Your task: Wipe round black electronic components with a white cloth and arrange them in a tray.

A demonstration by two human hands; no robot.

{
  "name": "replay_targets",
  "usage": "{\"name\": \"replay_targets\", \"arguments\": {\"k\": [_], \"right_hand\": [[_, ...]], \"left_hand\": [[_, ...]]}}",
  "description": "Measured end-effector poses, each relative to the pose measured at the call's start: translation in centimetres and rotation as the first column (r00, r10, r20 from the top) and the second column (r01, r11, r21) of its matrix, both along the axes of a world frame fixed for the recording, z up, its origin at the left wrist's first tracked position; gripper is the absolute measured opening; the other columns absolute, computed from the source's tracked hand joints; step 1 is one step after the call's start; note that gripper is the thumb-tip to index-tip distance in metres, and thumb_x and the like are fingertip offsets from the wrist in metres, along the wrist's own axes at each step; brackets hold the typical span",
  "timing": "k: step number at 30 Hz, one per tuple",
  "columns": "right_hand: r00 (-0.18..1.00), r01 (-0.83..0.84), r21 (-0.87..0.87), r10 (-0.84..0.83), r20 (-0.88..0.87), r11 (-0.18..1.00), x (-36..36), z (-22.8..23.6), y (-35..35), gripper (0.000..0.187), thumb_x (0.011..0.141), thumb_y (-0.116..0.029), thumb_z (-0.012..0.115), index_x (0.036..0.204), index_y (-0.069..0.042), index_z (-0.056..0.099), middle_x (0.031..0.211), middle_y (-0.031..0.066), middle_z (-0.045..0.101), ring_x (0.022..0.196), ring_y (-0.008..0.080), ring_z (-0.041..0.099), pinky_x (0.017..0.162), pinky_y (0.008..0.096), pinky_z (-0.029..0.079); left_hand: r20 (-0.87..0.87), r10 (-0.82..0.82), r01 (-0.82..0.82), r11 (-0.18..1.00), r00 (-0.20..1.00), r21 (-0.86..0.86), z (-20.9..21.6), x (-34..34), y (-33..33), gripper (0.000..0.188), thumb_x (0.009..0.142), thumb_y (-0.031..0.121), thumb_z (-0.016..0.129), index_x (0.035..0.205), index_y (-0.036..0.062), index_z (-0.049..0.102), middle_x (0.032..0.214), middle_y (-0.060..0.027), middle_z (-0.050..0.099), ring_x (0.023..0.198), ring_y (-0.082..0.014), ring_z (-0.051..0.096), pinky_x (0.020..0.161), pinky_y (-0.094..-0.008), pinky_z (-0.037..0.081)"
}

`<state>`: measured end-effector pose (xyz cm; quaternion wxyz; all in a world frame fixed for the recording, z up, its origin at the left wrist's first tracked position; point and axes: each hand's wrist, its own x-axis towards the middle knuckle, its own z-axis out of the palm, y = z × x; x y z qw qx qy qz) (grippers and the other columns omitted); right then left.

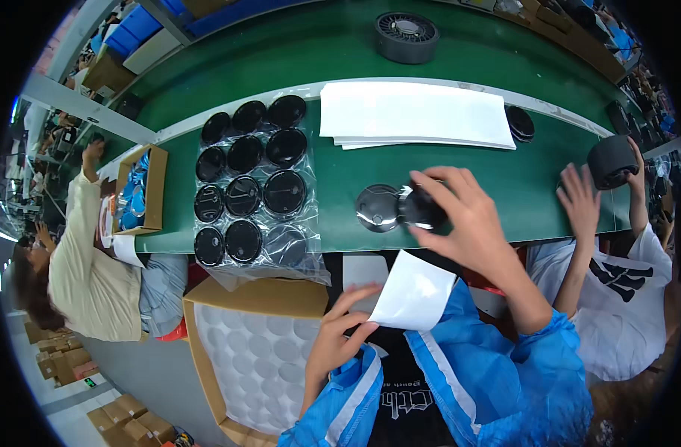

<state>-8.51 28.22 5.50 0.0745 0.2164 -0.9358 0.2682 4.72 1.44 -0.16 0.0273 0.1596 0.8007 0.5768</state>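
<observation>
My right hand [471,223] is over the green bench top, its fingers curved round the edge of a glossy black disc [421,206]. A second black round disc [377,208] lies flat just left of it, the two side by side or slightly overlapping. Lower down, near my body, my left hand [342,328] pinches a glossy white sheet [416,292] by its left corner; the sheet is bent and held off the bench.
Rows of black discs [243,196] lie on clear plastic at the left. A white sheet stack [418,112] is behind my hands. An open carton [206,357] stands below left. A co-worker on the right holds a black wheel-like part [610,162]; another person [94,261] sits left.
</observation>
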Motion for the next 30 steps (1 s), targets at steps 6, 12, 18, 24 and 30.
{"name": "replay_targets", "arguments": {"k": [6,12,18,24,30], "right_hand": [[0.988,-0.127,0.039,0.130,-0.087,0.991,-1.9,-3.3,-5.1,0.070,0.072,-0.023,0.091,0.136,-0.004,0.070,0.125,0.0143,0.063,0.112,0.0352,0.063,0.091,0.0456,0.060],[0.980,-0.191,0.212,0.199,-0.014,0.958,-2.8,-3.8,-5.1,0.063,0.074,-0.026,0.090,0.130,-0.005,0.071,0.119,0.0136,0.062,0.108,0.0336,0.063,0.089,0.0427,0.061],[0.989,-0.147,0.213,0.150,0.002,0.966,-2.5,-3.6,-4.1,0.062,0.075,-0.029,0.092,0.128,-0.004,0.070,0.120,0.0146,0.062,0.109,0.0340,0.064,0.087,0.0437,0.062],[0.988,-0.151,0.224,0.142,0.054,0.963,-2.5,-3.1,-4.5,0.065,0.072,-0.031,0.096,0.125,-0.003,0.068,0.119,0.0175,0.061,0.109,0.0353,0.065,0.077,0.0440,0.063],[0.977,-0.209,0.286,0.184,0.112,0.935,-3.0,-3.3,-4.6,0.068,0.066,-0.027,0.098,0.122,-0.002,0.068,0.120,0.0200,0.060,0.110,0.0386,0.064,0.075,0.0448,0.063]], "left_hand": [[0.385,0.066,-0.004,0.987,0.920,-0.161,1.2,2.8,-1.5,0.013,0.098,0.008,0.076,0.104,-0.0034,0.078,0.117,-0.0192,0.080,0.104,-0.0276,0.079,0.088,-0.0326,0.058],[0.378,0.088,-0.032,0.988,0.922,-0.152,2.2,2.7,-2.4,0.017,0.100,0.011,0.076,0.111,-0.0020,0.080,0.092,-0.0154,0.081,0.082,-0.0207,0.077,0.076,-0.0311,0.057],[0.376,0.081,-0.038,0.992,0.923,-0.119,0.1,0.5,-1.3,0.021,0.103,0.015,0.075,0.111,-0.0034,0.079,0.087,-0.0102,0.080,0.079,-0.0095,0.070,0.071,-0.0281,0.055],[0.396,0.100,-0.032,0.984,0.913,-0.176,-3.3,0.6,-1.5,0.021,0.106,0.014,0.072,0.115,-0.0038,0.077,0.092,-0.0066,0.080,0.083,-0.0068,0.069,0.073,-0.0255,0.054],[0.486,0.112,-0.114,0.993,0.867,-0.026,-5.2,0.8,-1.1,0.020,0.108,0.011,0.069,0.119,-0.0046,0.073,0.097,-0.0058,0.080,0.084,-0.0061,0.069,0.075,-0.0232,0.054]]}}
